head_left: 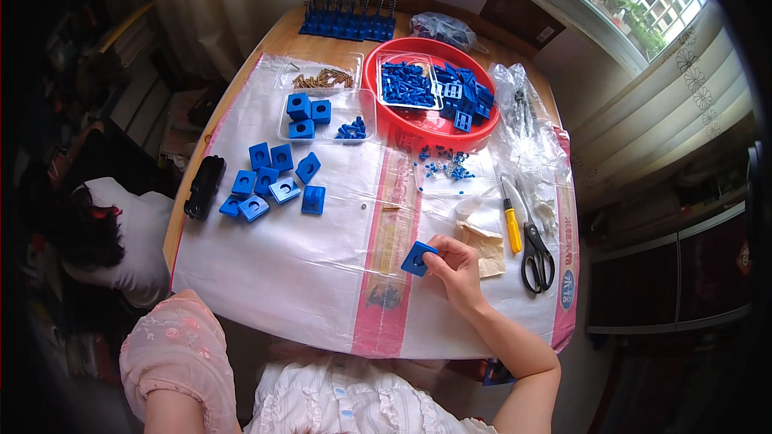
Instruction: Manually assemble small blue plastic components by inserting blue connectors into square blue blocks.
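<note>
I look onto a table [273,43] spread with a white, red-striped woven sheet [297,273], window [635,8] far right. My right hand [454,267], angled in from near right, pinches a square blue block [411,264] at near centre; I cannot see my left hand. Loose blue blocks [259,153] lie left, a red basin [394,122] far, scissors [531,231] right.

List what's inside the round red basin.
In the red basin: a clear tray heaped with small blue parts, and larger blue blocks to its right. The tray and blocks hide the floor beneath them, so anything lying there cannot be seen.
</note>
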Tool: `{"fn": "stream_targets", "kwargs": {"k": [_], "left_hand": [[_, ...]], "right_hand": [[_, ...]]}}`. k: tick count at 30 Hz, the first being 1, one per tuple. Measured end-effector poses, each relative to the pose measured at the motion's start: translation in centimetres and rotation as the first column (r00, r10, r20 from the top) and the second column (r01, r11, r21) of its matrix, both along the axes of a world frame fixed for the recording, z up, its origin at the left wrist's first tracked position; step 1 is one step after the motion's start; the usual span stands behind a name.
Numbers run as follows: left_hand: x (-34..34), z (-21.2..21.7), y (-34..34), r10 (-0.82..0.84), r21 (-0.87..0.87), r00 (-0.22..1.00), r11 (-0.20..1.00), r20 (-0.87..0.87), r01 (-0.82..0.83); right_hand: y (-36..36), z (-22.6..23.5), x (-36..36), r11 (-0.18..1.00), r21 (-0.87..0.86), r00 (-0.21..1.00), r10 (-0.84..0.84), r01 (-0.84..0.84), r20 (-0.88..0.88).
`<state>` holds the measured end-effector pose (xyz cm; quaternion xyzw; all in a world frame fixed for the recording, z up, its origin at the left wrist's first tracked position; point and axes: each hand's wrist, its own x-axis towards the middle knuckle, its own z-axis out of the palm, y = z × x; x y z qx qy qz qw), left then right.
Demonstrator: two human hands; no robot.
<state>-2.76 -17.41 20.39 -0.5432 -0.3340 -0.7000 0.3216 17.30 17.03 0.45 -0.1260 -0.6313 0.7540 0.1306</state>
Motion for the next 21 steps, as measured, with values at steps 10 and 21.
{"fn": "stream_targets", "kwargs": {"k": [10, 21], "left_hand": [[0.07, -0.05, -0.44, 0.006, -0.012, 1.0, 1.0, 0.009, -0.006], [0.44, -0.47, -0.45, 0.01, 0.01, 1.0, 1.0, 0.01, -0.01]], "right_hand": [[0.02, -0.33, -0.05, 1.0, 0.007, 1.0, 0.008, -0.008, -0.014], [0.25, -0.33, 0.16, 1.0, 0.015, 1.0, 0.003, -0.003, -0.003]]}}
